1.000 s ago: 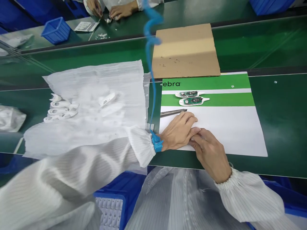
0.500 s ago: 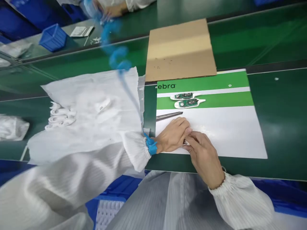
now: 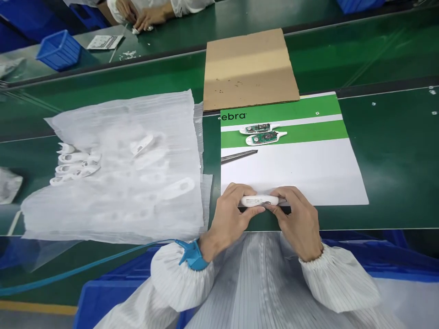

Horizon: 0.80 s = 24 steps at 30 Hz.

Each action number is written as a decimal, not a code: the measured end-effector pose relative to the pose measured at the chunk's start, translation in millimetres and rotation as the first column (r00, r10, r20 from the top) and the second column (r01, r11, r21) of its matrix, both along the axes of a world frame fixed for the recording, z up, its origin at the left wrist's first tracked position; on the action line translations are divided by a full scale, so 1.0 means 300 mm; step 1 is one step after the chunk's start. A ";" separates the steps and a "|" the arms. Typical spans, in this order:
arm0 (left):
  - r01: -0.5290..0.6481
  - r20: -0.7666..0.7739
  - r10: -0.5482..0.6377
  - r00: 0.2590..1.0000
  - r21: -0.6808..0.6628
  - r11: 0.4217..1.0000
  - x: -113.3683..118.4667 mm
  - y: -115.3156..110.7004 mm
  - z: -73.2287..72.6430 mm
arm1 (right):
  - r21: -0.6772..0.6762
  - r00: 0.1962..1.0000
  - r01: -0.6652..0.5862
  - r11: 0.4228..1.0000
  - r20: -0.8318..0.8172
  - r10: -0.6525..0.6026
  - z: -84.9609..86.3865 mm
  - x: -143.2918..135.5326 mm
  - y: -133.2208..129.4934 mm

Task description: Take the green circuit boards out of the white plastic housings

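Note:
Between my two hands is a white digital thermometer, lying crosswise just above the front edge of the white sheet. My left hand pinches its left end with thumb and fingers. At the other end, my right hand grips it and hides the tip. Farther back on the sheet lie two thermometer halves with green circuit boards showing, one nearer and one behind it. Grey tweezers rest at the sheet's left edge, apart from my hands.
Left of the sheet, white foam wrap carries several white casings. A cardboard piece lies beyond the sheet. Across the bench are a blue bin and a co-worker's hands. A blue cord runs from my left wristband.
My left hand has moved down and left, off my right hand, and the thermometer now shows between them. The blue cord has swung from the far side to below the foam wrap.

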<state>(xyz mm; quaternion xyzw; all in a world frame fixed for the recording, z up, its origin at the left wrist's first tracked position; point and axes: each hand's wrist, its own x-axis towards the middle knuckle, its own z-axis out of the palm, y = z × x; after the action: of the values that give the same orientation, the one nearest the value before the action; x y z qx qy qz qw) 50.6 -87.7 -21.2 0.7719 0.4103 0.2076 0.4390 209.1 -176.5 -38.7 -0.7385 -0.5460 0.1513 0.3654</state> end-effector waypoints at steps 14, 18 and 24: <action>-0.089 0.027 0.093 0.995 -0.127 0.988 0.010 -0.004 -0.022 | 0.034 0.999 0.040 0.999 -0.010 -0.040 0.001 -0.008 0.002; -0.043 -0.008 0.042 0.999 -0.161 0.986 0.007 0.029 -0.016 | -0.077 0.970 -0.074 0.994 -0.238 0.054 0.044 0.041 0.023; 0.068 -0.154 -0.030 0.988 0.247 0.967 -0.034 0.115 -0.076 | -0.317 0.867 -0.192 0.929 -0.499 0.009 0.150 0.472 0.263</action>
<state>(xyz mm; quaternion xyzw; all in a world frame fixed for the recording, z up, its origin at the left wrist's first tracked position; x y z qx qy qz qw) 40.4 -53.2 -44.1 0.8445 0.3932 0.1886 0.3108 350.8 -97.5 6.2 -0.7000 -0.4373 0.4486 0.3429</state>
